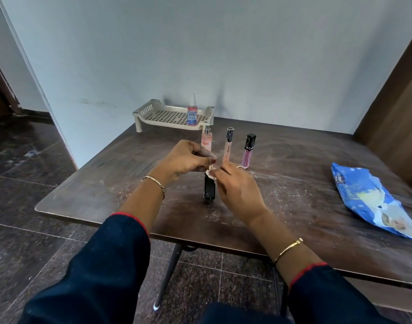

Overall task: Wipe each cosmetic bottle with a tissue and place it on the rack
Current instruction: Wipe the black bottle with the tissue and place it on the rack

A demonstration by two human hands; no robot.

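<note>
Black bottle (209, 188) pinched by left fingers (206, 157); right fingers (220, 175) press tissue (210, 173).

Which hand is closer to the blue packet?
Right. The right hand is at the black bottle, on the side toward the blue packet; the left hand is across the bottle, farther away.

light: soft, even | shadows: faint | edges: wide-angle warp | focus: slightly soft

Rack (153, 114) behind bottles (228, 146) (packet (368, 202) right)
</note>
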